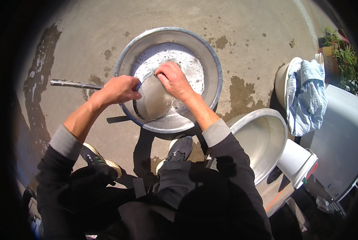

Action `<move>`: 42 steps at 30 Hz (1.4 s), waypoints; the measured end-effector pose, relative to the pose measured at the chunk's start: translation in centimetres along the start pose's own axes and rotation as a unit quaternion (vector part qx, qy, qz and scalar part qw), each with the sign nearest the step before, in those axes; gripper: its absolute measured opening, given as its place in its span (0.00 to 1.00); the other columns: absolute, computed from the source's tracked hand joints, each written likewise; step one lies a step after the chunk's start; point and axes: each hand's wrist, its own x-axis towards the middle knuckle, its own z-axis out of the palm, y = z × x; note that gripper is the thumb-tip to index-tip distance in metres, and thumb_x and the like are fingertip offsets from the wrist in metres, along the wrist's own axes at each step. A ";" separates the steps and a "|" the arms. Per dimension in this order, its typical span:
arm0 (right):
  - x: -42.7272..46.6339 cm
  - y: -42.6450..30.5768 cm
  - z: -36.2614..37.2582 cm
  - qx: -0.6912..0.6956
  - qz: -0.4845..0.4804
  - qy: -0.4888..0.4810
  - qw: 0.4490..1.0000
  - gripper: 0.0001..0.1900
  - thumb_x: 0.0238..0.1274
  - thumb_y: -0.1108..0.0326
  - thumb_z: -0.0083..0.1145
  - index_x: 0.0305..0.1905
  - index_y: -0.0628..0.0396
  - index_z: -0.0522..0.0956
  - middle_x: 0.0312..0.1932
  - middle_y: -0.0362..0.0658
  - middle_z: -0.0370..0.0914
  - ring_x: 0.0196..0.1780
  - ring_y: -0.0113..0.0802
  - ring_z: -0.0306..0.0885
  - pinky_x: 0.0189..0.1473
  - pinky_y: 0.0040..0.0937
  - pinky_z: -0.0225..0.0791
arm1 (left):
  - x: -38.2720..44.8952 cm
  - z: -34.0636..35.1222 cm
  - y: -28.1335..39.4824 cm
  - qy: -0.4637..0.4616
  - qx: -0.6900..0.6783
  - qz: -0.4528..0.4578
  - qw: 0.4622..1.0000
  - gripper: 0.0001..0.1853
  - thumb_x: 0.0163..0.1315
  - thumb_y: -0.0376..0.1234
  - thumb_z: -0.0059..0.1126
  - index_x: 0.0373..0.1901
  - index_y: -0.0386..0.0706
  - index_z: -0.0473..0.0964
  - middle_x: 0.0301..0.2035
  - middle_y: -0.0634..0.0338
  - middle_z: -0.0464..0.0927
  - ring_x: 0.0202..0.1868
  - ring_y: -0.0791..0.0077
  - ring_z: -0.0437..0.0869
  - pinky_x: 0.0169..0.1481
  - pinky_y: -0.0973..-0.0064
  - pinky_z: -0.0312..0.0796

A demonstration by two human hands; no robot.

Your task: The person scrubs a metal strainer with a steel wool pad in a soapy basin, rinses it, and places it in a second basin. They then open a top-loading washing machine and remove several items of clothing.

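A wide metal basin [168,29] stands on the ground in front of me, holding foamy water [194,70]. Tilted inside it is a round metal pan [155,100], whose long handle [74,84] sticks out past the basin's left side. My left hand [121,89] grips the pan where handle and rim meet. At the pan's far right rim is my right hand [174,80], wet, with its fingers bent together. A small dark bit shows by those fingertips; whether it is a scrubber or part of the rim, I cannot tell.
A second metal basin [261,144] leans on its side at my right. Beside it lies a white plastic bucket [294,163]. Light blue cloth [306,96] hangs over a pale tub [282,79]. Potted plants [345,60] stand farther right. Wet patches [242,93] mark the concrete.
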 end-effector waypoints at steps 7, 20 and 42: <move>0.4 -1.4 0.4 -0.010 0.020 -0.012 1.000 0.03 0.58 0.75 0.59 0.37 0.58 0.79 0.37 0.46 0.78 0.46 0.44 0.76 0.51 0.39 0.70 | 0.1 0.1 0.0 0.015 0.010 0.012 1.000 0.18 0.54 0.41 0.67 0.36 0.36 0.78 0.30 0.46 0.81 0.36 0.51 0.84 0.43 0.60 0.74; -3.2 5.1 -2.2 -0.127 0.224 0.069 0.964 0.10 0.60 0.68 0.59 0.44 0.59 0.82 0.40 0.48 0.79 0.48 0.42 0.77 0.54 0.35 0.71 | -1.2 1.3 -1.8 0.063 -0.073 0.015 0.995 0.16 0.53 0.39 0.67 0.33 0.36 0.75 0.26 0.50 0.79 0.31 0.55 0.81 0.38 0.62 0.72; 2.3 4.4 3.2 0.120 0.313 0.057 0.940 0.14 0.64 0.65 0.56 0.51 0.56 0.82 0.52 0.50 0.76 0.57 0.43 0.75 0.61 0.35 0.67 | -1.6 2.6 -2.5 0.038 -0.397 -0.108 0.911 0.10 0.61 0.32 0.65 0.39 0.38 0.73 0.21 0.66 0.73 0.18 0.84 0.70 0.18 0.83 0.59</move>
